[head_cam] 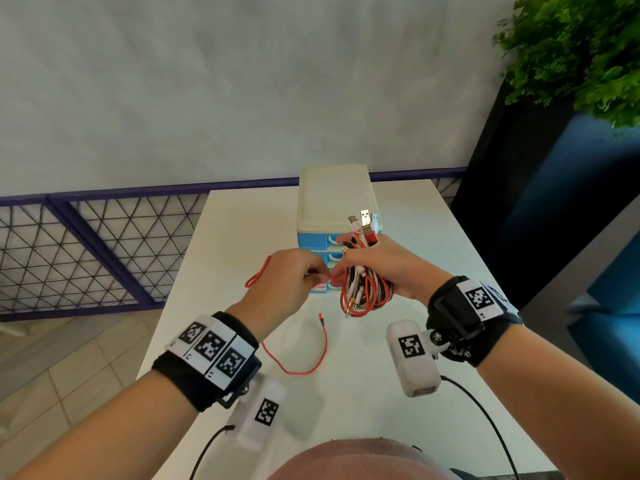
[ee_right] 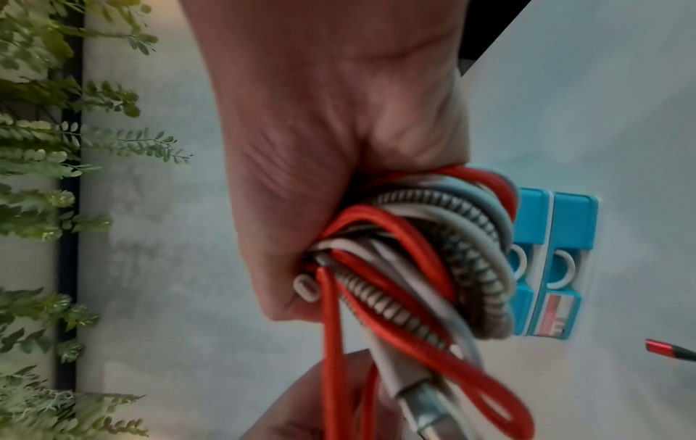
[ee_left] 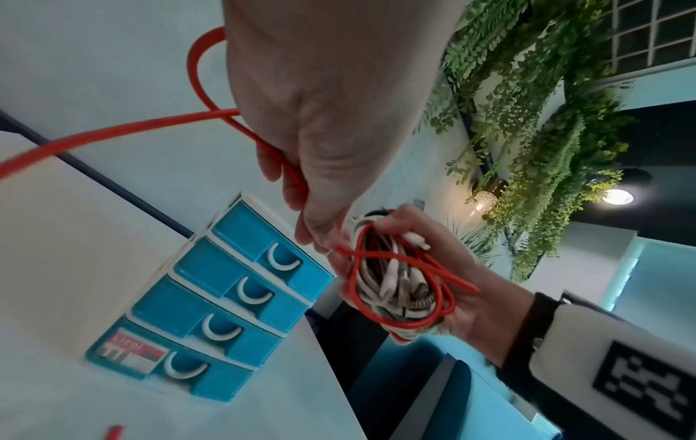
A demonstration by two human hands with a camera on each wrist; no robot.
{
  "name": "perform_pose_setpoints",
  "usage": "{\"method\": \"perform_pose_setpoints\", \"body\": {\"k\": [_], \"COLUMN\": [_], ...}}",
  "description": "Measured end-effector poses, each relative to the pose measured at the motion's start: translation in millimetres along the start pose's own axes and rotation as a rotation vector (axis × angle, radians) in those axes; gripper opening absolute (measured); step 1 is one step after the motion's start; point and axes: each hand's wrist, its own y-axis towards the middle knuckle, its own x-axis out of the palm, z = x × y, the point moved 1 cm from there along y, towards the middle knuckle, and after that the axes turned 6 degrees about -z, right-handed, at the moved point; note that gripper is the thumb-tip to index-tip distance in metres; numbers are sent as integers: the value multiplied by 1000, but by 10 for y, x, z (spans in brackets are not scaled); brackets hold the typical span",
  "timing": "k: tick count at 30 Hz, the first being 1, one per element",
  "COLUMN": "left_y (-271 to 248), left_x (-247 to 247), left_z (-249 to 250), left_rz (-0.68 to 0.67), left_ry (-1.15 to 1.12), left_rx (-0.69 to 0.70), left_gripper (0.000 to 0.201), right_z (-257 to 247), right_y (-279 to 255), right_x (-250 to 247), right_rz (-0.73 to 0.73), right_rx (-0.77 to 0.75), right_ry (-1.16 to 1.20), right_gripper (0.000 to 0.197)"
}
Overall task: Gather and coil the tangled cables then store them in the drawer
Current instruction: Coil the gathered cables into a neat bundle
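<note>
My right hand [head_cam: 377, 268] grips a coiled bundle of red, white and braided cables [head_cam: 363, 289], held above the white table [head_cam: 415, 230] in front of the drawer unit [head_cam: 332, 202]. USB plugs [head_cam: 363, 220] stick up out of the fist. In the right wrist view the cable bundle [ee_right: 414, 262] fills the palm of the right hand [ee_right: 320, 148]. My left hand [head_cam: 287, 282] pinches the loose red cable [head_cam: 304, 358] just left of the bundle; that cable trails down onto the table. The left wrist view shows the left hand [ee_left: 324, 125], red cable [ee_left: 211, 116] and bundle [ee_left: 399, 282].
The small blue drawer unit [ee_left: 226, 297] has several shut drawers with white handles and a cream top. A hanging green plant [head_cam: 581, 53] and a dark blue partition [head_cam: 540, 202] stand at the right. A purple mesh railing [head_cam: 86, 237] runs along the left, beyond the table.
</note>
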Motion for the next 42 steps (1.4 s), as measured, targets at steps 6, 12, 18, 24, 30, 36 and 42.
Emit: {"method": "perform_pose_setpoints", "body": {"k": [6, 12, 18, 24, 30, 36, 42], "left_y": [-65, -173, -256, -204, -218, -6, 110], "left_x": [26, 233, 489, 370, 307, 100, -37], "left_z": [-125, -380, -457, -54, -282, -217, 45], "left_rz": [-74, -285, -443, -540, -512, -306, -43], "left_ry": [164, -9, -409, -835, -887, -121, -38], "left_rx": [105, -29, -165, -32, -139, -6, 164], "left_gripper": [13, 7, 25, 29, 31, 14, 7], "right_z": [18, -27, -34, -43, -106, -26, 12], "right_y": [-22, -15, 5, 55, -32, -36, 25], "right_x": [-85, -160, -126, -35, -233, -130, 56], "right_rz": [100, 345, 401, 392, 392, 115, 41], "right_rx": [-27, -162, -171, -152, -220, -113, -98], "right_ry": [6, 132, 131, 84, 231, 42, -197], "right_gripper": [20, 7, 19, 18, 10, 5, 21]}}
